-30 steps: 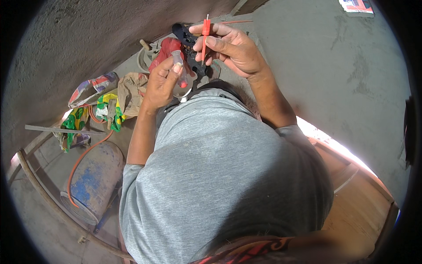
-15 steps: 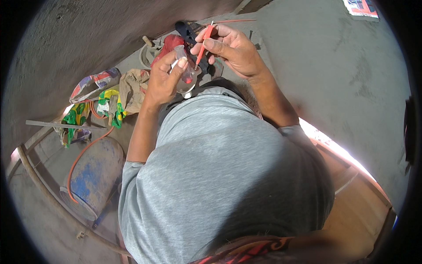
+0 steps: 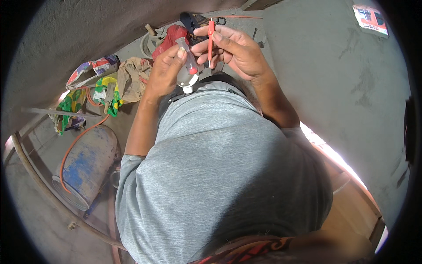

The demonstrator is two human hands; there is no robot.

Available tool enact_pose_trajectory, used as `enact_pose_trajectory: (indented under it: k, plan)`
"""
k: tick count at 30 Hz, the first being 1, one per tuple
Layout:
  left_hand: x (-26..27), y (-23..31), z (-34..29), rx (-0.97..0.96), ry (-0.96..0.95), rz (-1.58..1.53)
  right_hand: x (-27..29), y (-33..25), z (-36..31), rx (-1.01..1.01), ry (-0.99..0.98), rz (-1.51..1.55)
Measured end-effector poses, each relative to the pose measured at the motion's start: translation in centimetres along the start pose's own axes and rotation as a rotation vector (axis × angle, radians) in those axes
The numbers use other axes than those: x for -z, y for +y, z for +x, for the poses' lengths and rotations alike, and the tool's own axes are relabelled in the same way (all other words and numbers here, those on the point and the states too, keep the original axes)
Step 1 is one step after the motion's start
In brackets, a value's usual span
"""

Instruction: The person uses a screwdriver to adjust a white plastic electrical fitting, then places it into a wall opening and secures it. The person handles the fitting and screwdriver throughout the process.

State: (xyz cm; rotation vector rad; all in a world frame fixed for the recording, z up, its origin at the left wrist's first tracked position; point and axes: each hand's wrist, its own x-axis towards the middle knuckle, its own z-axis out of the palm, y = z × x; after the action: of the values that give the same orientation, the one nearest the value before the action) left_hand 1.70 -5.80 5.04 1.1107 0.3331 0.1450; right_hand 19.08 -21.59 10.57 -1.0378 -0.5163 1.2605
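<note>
Up near the top middle, my left hand [image 3: 166, 72] is closed, its thumb pressed on a clear plastic tube [image 3: 188, 57] with a flared upper end and a red lower end. Just beneath the tube shows a pale round piece with a white end [image 3: 187, 83], which looks like a light bulb; whether my left fingers also grip it is hidden. To the right, my right hand [image 3: 241, 55] pinches a slim red screwdriver [image 3: 211, 39] between thumb and fingers. It stands nearly upright, with thin metal showing at both its top and bottom. The tube and screwdriver are apart.
Behind my hands lie a red bag [image 3: 173, 37] and a dark strap-like item [image 3: 188, 21]. Crumpled sacks [image 3: 132, 75] lie left, above a blue-stained drum [image 3: 90, 160] with an orange hose [image 3: 79, 138]. A grey wall [image 3: 334, 66] rises on the right.
The red screwdriver has turned from slanted to nearly upright, and its lower end has moved right, away from the tube. My left hand still holds the tube.
</note>
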Motion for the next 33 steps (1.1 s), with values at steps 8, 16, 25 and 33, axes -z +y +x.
enact_pose_trajectory:
  k: [8, 16, 25, 33]
  plan:
    - [0.7, -2.2, 0.6, 0.023, 0.090, 0.150, 2.0, 4.8, 0.4, -0.164, 0.105, -0.088]
    - [1.4, -4.9, -0.4, -0.028, 0.284, 0.187, -0.8, 7.2, 2.4, -0.275, 0.126, -0.285]
    - [3.3, -8.7, -1.1, -0.056, 0.570, 0.112, 0.0, 11.1, 7.8, -0.342, -0.054, -0.367]
    - [14.4, -19.1, -4.3, 0.016, 1.016, -0.043, 1.9, 18.3, 13.7, -0.423, -0.191, -0.612]
